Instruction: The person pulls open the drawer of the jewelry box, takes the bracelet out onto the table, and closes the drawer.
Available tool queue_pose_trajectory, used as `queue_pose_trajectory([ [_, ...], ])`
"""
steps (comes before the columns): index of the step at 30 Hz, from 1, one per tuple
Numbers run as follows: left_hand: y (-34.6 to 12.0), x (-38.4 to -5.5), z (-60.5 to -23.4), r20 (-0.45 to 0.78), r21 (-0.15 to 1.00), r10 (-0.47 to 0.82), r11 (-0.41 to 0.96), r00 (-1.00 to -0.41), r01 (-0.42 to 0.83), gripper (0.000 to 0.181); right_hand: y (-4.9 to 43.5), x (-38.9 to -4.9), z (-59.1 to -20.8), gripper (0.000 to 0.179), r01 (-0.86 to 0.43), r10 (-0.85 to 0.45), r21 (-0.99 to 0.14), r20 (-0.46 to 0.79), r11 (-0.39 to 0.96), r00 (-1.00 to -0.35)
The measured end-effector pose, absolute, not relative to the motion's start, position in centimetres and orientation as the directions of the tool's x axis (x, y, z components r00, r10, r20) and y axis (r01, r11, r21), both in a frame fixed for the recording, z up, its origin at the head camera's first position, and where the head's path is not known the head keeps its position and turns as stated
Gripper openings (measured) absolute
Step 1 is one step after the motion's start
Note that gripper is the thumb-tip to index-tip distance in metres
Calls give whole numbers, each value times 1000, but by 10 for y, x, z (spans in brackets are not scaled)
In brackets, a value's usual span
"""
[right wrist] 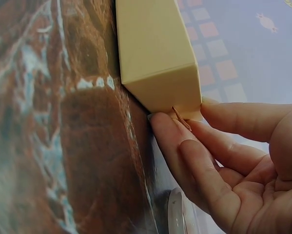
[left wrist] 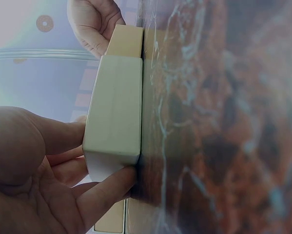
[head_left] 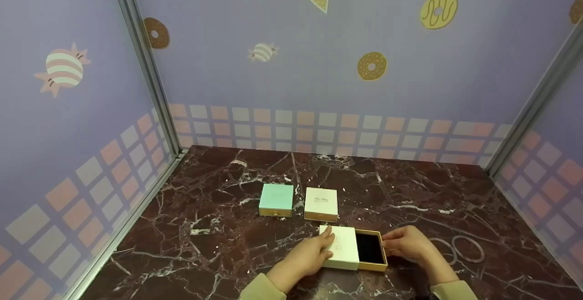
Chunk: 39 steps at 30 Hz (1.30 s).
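Note:
A white jewelry box lies partly pulled out near the front of the table, its sleeve (head_left: 345,250) at the left and its gold drawer (head_left: 373,267) protruding to the right. Black lining (head_left: 370,247) shows inside the drawer. My left hand (head_left: 306,255) grips the sleeve's left end, thumb over the top and fingers against the end face. With my right hand (head_left: 412,245) I hold the drawer's outer end. In the right wrist view the thumb lies at its upper edge, and other fingers are at the small brown ribbon pull (right wrist: 181,118).
Behind the box stand a closed mint-green box (head_left: 277,197) and a closed white box (head_left: 321,202), side by side. Clear rings (head_left: 469,249) lie right of my right hand. Patterned panels (head_left: 319,86) enclose the dark marble table (head_left: 218,227) at back and sides.

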<state>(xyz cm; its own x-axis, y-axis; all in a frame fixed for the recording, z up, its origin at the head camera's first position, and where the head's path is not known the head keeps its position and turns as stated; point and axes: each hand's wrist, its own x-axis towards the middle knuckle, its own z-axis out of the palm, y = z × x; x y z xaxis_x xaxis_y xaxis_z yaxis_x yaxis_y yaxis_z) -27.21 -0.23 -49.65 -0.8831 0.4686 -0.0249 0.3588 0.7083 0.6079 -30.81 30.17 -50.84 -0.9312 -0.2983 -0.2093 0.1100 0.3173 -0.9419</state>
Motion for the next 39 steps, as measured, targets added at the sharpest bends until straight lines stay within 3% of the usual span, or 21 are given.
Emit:
queue_pose_trajectory([
  [39, -2, -272, -498, -12, 607, 468, 705, -883, 366, 54, 287, -304, -508, 37, 124, -280, -951, -206, 283, -938],
])
